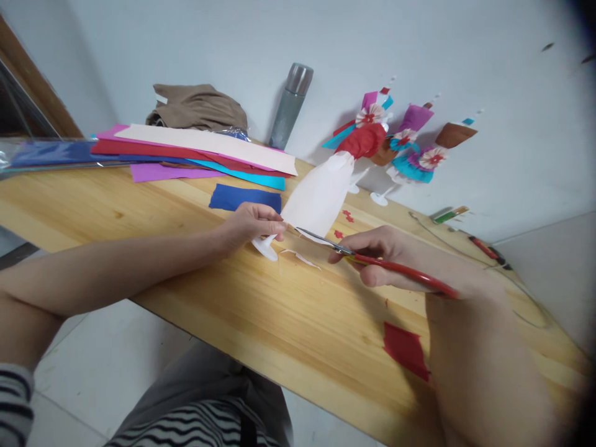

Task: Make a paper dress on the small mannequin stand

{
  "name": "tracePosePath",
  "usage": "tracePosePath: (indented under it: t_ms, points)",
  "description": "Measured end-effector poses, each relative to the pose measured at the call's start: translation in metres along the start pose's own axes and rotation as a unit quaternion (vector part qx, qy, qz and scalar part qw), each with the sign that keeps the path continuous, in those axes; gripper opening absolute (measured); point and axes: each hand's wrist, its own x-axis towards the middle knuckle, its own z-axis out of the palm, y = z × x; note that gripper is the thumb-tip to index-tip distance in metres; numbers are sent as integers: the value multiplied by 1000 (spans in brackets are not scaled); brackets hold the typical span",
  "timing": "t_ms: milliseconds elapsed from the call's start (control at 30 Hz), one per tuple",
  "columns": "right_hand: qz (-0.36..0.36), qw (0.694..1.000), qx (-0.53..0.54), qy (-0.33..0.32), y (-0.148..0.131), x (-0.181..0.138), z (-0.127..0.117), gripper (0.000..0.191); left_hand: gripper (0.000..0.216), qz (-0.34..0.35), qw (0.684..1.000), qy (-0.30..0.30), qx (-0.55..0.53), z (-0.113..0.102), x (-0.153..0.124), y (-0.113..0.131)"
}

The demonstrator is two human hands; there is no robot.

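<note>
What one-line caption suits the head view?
Right hand holds red-handled scissors at the pale paper's edge, left hand pinching at its corner, above a wooden table.

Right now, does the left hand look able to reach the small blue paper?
Probably yes: the small blue paper lies close beside the left hand, with nothing seen lying on it. The hand is busy at the edge of the pale paper, though, so may need freeing first.

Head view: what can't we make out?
All in the head view:
White base: what joins it above, hidden by left hand.
Scissors: part of the handles, hidden by right hand.
Plastic-wrapped strips: end cut off by left edge.
Wall mark: too small.
</note>
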Motion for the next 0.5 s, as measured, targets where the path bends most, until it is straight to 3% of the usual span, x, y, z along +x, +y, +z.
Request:
tracePosePath:
  t_ms: [500]
  points:
    - [35,999,-11,2,-6,2,0,65,25,3,1000,6,9,-1,-1,0]
